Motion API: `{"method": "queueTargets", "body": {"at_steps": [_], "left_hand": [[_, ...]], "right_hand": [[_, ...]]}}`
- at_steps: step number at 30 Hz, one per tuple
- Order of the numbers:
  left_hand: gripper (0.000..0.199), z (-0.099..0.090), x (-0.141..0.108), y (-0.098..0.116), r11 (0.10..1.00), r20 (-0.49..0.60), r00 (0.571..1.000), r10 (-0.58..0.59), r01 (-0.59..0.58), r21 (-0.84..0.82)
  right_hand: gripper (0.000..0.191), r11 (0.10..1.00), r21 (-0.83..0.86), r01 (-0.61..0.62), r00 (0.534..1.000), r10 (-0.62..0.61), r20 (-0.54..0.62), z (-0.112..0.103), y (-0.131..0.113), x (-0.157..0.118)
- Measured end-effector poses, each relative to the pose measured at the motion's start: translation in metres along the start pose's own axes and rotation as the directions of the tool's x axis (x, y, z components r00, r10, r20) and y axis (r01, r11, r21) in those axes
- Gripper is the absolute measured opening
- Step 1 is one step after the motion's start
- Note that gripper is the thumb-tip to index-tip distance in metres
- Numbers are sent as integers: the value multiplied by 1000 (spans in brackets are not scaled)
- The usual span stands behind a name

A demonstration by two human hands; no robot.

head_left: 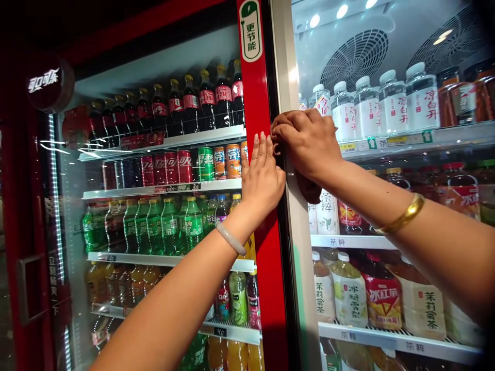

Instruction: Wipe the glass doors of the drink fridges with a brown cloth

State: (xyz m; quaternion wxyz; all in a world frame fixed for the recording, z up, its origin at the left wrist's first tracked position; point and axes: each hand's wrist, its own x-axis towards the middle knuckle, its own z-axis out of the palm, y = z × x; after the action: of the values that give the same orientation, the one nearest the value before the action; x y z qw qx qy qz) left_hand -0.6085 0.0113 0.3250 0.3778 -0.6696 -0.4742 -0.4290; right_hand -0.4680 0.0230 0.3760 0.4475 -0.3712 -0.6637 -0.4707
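Observation:
My left hand [263,172], with a pale bangle at the wrist, lies flat against the red door frame [263,278], its fingers pointing up. Just right of it, my right hand [309,139], a gold bangle [402,215] on that forearm, has its fingers wrapped round a dark brown cloth [308,188]. The cloth is pressed on the pale edge [288,77] of the right-hand cooler, and part of it hangs below the palm. Some of the cloth is hidden under the fingers.
Behind the left glass are shelves of cola bottles [191,100], cans [204,164] and green bottles [170,224]. The right cooler holds water bottles [392,105] and tea bottles [382,293]. A door handle [22,291] is at the far left.

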Motion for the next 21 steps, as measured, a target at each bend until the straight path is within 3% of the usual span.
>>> {"method": "queueTargets", "body": {"at_steps": [3, 9, 11, 13, 15, 19, 21], "left_hand": [[78, 4, -26, -1, 1000, 22, 999, 25, -25, -12], [89, 20, -105, 0, 997, 77, 996, 46, -41, -71], [95, 25, -124, 2, 995, 88, 995, 51, -44, -86], [97, 27, -129, 4, 995, 93, 994, 53, -45, -88], [93, 26, -121, 6, 997, 96, 995, 34, -27, -76], [80, 20, -98, 13, 998, 118, 992, -33, 40, -56], [79, 19, -102, 16, 997, 131, 991, -38, 46, -61]], "right_hand": [[43, 999, -15, 49, 999, -49, -4, 2, -8, -40], [38, 975, -35, 218, 972, -220, -86, 9, -31, -152], [36, 968, -34, 250, 963, -252, -94, 10, -35, -172], [37, 964, -36, 265, 960, -267, -80, 11, -36, -173], [39, 971, -27, 239, 970, -240, -42, 12, -33, -157], [41, 997, 33, 74, 997, -74, 7, 13, -29, -120], [40, 998, 47, 29, 1000, -29, -7, 14, -32, -122]]}}
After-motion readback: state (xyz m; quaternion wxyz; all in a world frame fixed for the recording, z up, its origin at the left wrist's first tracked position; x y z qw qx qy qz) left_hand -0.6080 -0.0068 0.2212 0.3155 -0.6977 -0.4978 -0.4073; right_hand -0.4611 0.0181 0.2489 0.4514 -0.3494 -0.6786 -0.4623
